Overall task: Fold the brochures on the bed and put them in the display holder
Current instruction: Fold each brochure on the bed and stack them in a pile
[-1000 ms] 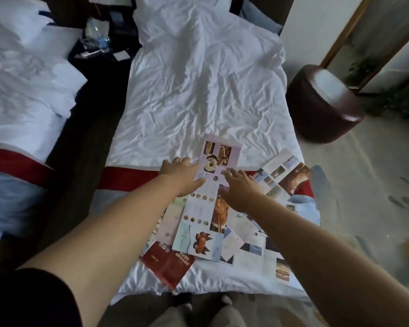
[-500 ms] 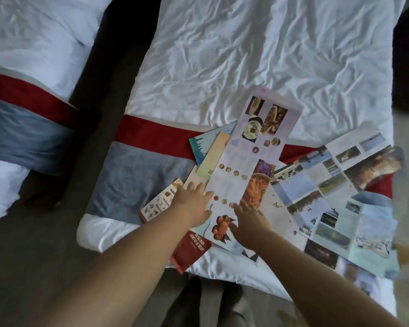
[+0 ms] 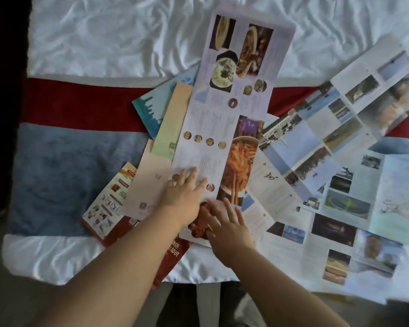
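left hand (image 3: 184, 197): fingers straight and spread, palm down on the near part of the food brochure (image 3: 224, 109); grips nothing.
right hand (image 3: 229, 225): also flat, fingers fanned, pressing the brochure's near end; holds nothing.
food brochure: fully unfolded, on top of the pile on the bed (image 3: 104, 36), across the runner (image 3: 69, 107).
other brochures: scenery brochure (image 3: 340, 138) spread open at right; teal brochure (image 3: 149, 109) and red leaflet (image 3: 172, 253) tucked underneath.
display holder: not in view.
progress: judged early; at least 2 brochures lie open, 0 seen placed, so folding and loading remain.
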The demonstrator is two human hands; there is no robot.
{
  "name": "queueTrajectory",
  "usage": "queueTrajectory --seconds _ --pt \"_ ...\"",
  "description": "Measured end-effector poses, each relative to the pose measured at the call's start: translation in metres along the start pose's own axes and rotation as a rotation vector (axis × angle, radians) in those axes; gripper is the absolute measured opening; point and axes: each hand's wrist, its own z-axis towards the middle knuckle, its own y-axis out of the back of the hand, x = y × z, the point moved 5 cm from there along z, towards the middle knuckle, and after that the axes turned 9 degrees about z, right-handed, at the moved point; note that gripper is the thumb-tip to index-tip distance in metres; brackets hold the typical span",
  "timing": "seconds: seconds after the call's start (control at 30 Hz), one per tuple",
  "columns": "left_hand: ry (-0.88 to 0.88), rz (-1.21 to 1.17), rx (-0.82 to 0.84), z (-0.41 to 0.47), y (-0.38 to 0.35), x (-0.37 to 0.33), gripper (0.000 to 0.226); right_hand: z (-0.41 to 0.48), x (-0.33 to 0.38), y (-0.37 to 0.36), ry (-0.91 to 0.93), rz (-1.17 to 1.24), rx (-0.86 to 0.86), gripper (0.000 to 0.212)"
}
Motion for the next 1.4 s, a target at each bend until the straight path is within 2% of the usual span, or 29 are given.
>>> queueTrajectory --seconds 0.07,0.23,0.43,0.63,0.73,0.83,0.93,1.0,1.1,1.17,1.3,1.4 --pt "-0.017 0.012 -0.016 0.010 -0.004 -0.005 0.070 -0.004 -0.017 -0.008 -0.002 0.032 -0.049 0.063" --pt "-0.039 0.037 -0.113 0.023 0.004 -0.017 0.064 -0.041 -0.065 -0.019 0.063 -0.078 0.061 0.057" --pt "-0.111 0.095 -0.129 0.041 0.038 -0.047 0.064 -0.084 -0.139 0.000 0.132 -0.341 0.181 0.054" --pt "-0.150 0.128 -0.084 0.069 0.063 -0.106 0.064 -0.109 -0.201 0.020 0.136 -0.442 0.193 0.048" --pt "-0.177 0.181 -0.099 0.090 0.088 -0.139 0.067 -0.116 -0.223 0.028 0.048 -0.438 0.162 0.049" --pt "-0.155 0.240 -0.121 0.110 0.099 -0.148 0.071 -0.116 -0.232 0.041 -0.115 -0.336 0.046 0.055" --pt "-0.137 0.219 -0.144 0.122 0.093 -0.142 0.073 -0.102 -0.219 0.046 -0.325 -0.131 -0.060 0.068" --pt "-0.133 0.192 -0.161 0.125 0.085 -0.143 0.073 -0.086 -0.198 0.037 -0.505 0.128 -0.081 0.070" --pt "-0.112 0.115 -0.180 0.122 0.066 -0.148 0.072 -0.059 -0.165 0.020 -0.748 0.528 -0.088 0.083" --pt "-0.101 0.110 -0.199 0.119 0.055 -0.151 0.073 -0.042 -0.158 0.017 -0.852 0.683 -0.148 0.089" --pt "-0.008 0.072 -0.205 0.111 0.042 -0.159 0.074 -0.025 -0.174 0.023 -0.946 0.768 -0.295 0.077" --pt "0.082 -0.001 -0.178 0.099 0.029 -0.177 0.073 -0.027 -0.205 0.033 -0.853 0.646 -0.371 0.072"
